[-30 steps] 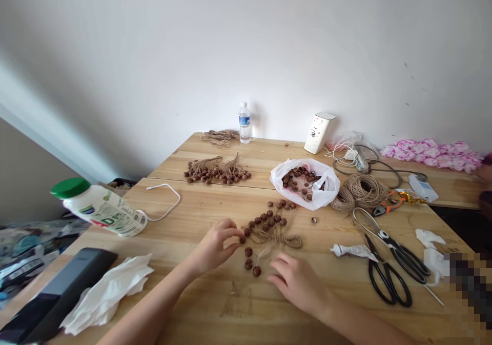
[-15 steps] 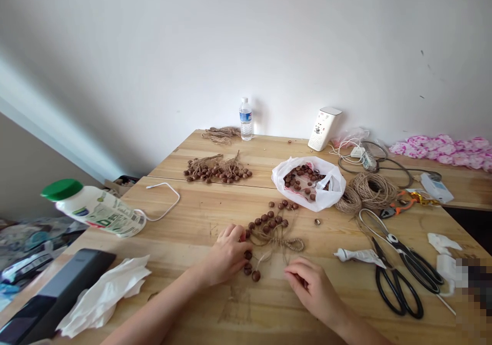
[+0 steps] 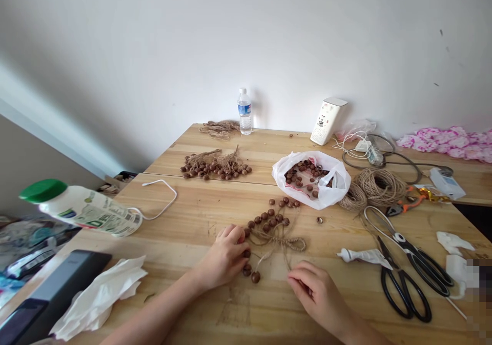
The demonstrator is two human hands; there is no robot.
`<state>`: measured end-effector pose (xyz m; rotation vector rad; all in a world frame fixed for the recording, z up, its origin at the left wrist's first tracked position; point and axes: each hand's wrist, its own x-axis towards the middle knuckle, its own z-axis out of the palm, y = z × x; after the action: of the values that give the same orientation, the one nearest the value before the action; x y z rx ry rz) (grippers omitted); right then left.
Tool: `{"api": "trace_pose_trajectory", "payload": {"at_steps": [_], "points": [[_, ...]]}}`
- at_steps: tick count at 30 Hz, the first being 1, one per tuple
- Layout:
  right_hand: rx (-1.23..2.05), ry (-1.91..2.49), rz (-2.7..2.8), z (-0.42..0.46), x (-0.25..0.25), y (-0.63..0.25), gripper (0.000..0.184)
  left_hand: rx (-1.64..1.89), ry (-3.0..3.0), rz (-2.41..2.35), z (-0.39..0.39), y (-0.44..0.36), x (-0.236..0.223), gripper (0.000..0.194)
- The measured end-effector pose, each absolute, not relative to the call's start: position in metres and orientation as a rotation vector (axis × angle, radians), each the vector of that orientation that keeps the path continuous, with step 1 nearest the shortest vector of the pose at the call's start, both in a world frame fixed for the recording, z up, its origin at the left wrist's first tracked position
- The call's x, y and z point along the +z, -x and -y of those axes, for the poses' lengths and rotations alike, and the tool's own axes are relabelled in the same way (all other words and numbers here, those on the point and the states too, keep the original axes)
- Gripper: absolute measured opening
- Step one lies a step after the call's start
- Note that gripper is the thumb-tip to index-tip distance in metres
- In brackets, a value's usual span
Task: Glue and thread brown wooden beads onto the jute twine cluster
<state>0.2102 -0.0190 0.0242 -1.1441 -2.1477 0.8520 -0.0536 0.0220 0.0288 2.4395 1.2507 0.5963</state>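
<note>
My left hand (image 3: pixel 226 258) rests on the table with its fingers curled over the left edge of a cluster of round brown nuts (image 3: pixel 265 216), closed on a nut there. These nuts, which look like macadamias, are tied to strands of jute twine (image 3: pixel 282 240) with a braided loop at the right. At the lower right of the cluster, my right hand (image 3: pixel 317 286) is closed in a pinch at the end of a twine strand running down from the bundle. Two more nuts (image 3: pixel 255 277) lie between the hands, close to my left fingers.
Behind the cluster sits a white plastic bag (image 3: pixel 338 188) of nuts, beside jute twine coils (image 3: pixel 378 186). Two pairs of scissors (image 3: pixel 405 293) and a white tube (image 3: pixel 361 256) lie right. Finished-looking nut bunches (image 3: pixel 215 168), a water bottle (image 3: pixel 244 114) and a green-capped bottle (image 3: pixel 96 206) stand beyond and left.
The view has shifted slightly. My right hand has moved a little to the right and down with the twine strand; my left hand stays at the nuts.
</note>
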Motion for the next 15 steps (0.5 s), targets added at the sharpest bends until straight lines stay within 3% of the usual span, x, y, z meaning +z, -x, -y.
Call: {"api": "trace_pose_trajectory", "payload": {"at_steps": [10, 15], "points": [[0.864, 1.169, 2.176, 0.019, 0.025, -0.213, 0.020, 0.663, -2.528, -1.341, -0.023, 0.060, 0.015, 0.031], [0.880, 1.174, 2.204, 0.019, 0.025, -0.213, 0.020, 0.722, -2.488, -1.315, -0.022, 0.061, 0.016, 0.017]]}}
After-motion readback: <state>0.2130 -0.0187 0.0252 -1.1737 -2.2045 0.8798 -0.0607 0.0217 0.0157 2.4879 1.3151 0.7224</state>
